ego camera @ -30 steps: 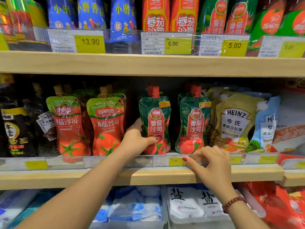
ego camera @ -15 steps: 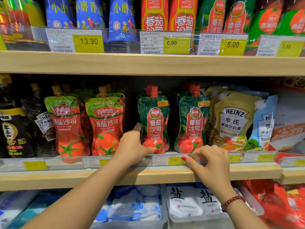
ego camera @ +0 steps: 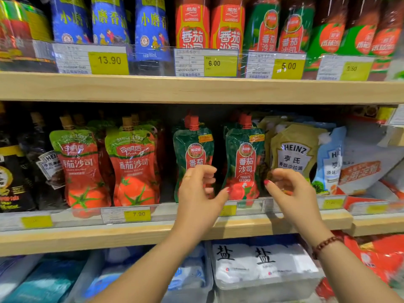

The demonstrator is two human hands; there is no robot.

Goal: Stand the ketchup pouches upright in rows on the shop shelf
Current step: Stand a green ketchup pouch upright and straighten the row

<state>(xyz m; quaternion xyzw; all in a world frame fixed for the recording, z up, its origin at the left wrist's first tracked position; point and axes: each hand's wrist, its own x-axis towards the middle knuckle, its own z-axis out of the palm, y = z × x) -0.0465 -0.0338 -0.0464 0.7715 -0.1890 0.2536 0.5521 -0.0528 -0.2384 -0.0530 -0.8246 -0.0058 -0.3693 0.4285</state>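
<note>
Closing in w/ both hands on the right-hand green ketchup pouch (ego camera: 244, 162), centre of frame on the middle shelf (ego camera: 153, 234), you look mid-adjustment: squaring the front of that row. Your left hand (ego camera: 197, 191) is half open, fingers curled, nothing in it; it sits in front of the lower part of the left green ketchup pouch (ego camera: 193, 149), thumb reaching toward the right pouch's bottom-left corner. Whether it touches either pouch, can't tell. Your right hand (ego camera: 288, 191) is likewise loosely open and empty, fingertips just beside the right pouch's right edge, approx. where it meets the Heinz salad dressing pouch (ego camera: 294, 154).

Both green pouches stand upright, red caps up, labels facing out, more of the same behind them. Left of centre, two red tomato ketchup pouches (ego camera: 131, 167) also stand upright in their rows. So the task looks nearly done, imo.

Next move prob. calls for a light pinch on both sides of the right pouch, then nudging it straight and level w/ its neighbour. It's soft, so squeeze low and gently or it'll fold.

In the way: the Heinz pouch leans left, crowding the right pouch's edge, w/ a blue Heinz pouch (ego camera: 331, 158) and a slumped pack further right. The clear price-tag rail (ego camera: 135, 215) along the shelf front blocks the pouch bottoms, so lift over it. Bottles fill the upper shelf; salt bags (ego camera: 262, 263) sit below.
</note>
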